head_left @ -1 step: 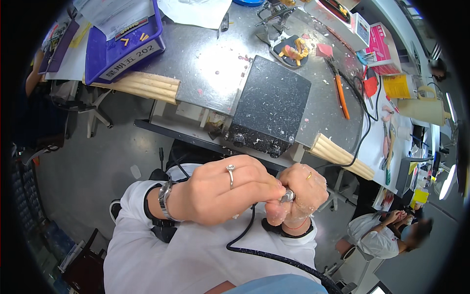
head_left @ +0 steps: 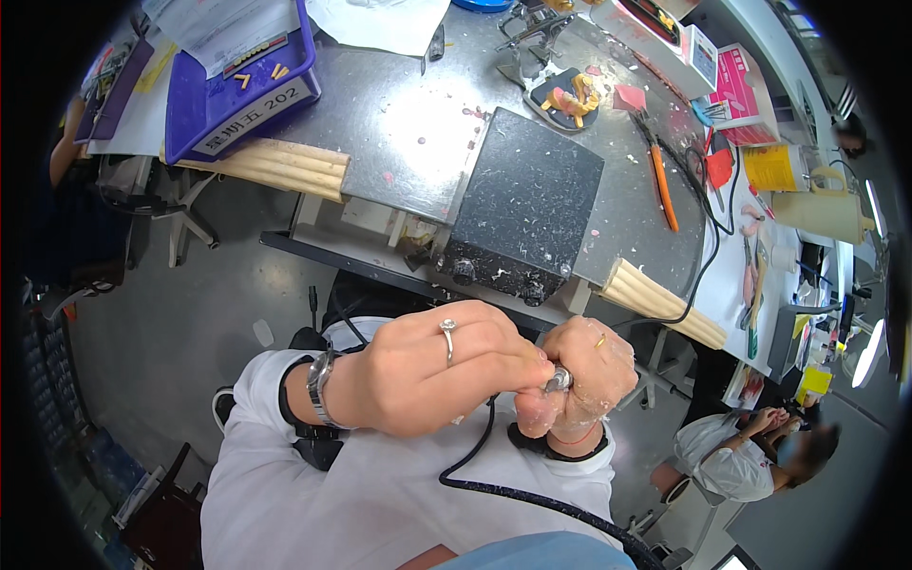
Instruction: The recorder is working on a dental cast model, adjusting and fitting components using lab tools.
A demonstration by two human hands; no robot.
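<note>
My left hand (head_left: 446,366), with a ring and a metal watch, is closed, its fingertips pinched against the shiny metal end of a grinding handpiece (head_left: 559,381). Pressed up to it, my right hand (head_left: 594,370) is curled in a fist around that metal part. White dust and crumbs cling to the right hand's skin. Most of the handpiece is hidden by my fingers. A thick black cable (head_left: 465,482) comes out below my left fingers and curves down to the lower right. Both hands are above my lap, in front of the bench.
A dusty black box with knobs (head_left: 527,190) stands at the edge of the metal bench (head_left: 389,123). Beyond it lie a dental model on a dark tray (head_left: 570,99) and an orange-handled tool (head_left: 662,185). A purple bin (head_left: 242,81) is at left. Another person (head_left: 731,456) sits at right.
</note>
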